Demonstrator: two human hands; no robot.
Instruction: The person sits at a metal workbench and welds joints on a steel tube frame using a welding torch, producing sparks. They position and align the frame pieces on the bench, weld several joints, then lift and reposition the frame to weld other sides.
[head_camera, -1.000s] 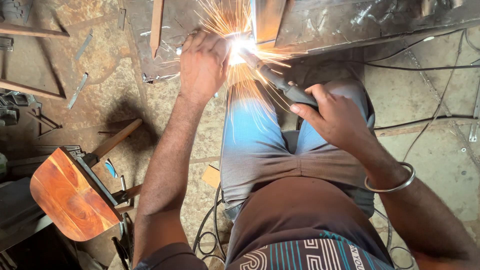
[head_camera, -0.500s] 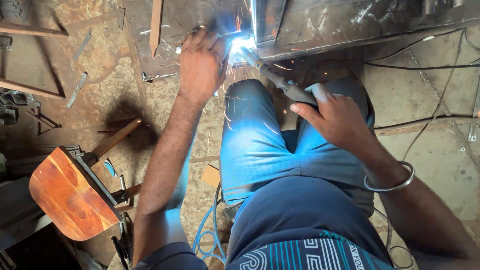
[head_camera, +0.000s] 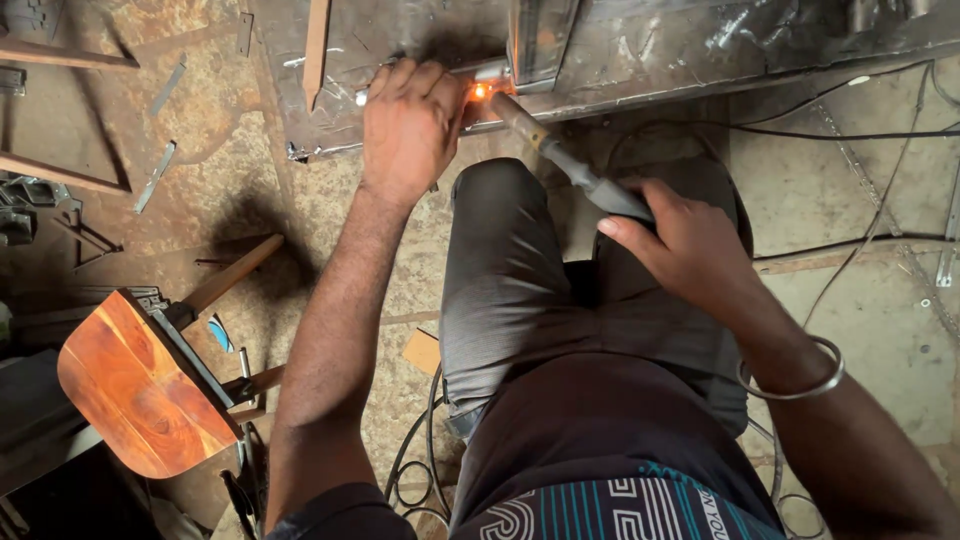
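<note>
My left hand (head_camera: 410, 125) lies palm down on a grey metal sheet (head_camera: 420, 40) on the floor, fingers spread against a small metal piece. My right hand (head_camera: 680, 240) grips the dark handle of a welding electrode holder (head_camera: 590, 180). Its rod points up and left to a small orange glowing spot (head_camera: 482, 92) at the sheet's joint, right beside my left fingers. A metal bangle (head_camera: 795, 385) circles my right wrist. My bent knees in grey trousers (head_camera: 520, 270) are between my arms.
An orange wooden chair seat (head_camera: 135, 390) stands at lower left. Metal strips (head_camera: 155, 175) and wooden sticks (head_camera: 315, 45) lie on the rusty floor. Black cables (head_camera: 850, 130) run across the floor at right, and a coil of cable (head_camera: 415, 470) lies under me.
The bright arc and shower of sparks have died out, leaving only a small orange glow at the joint. Both hands stay in about the same place.
</note>
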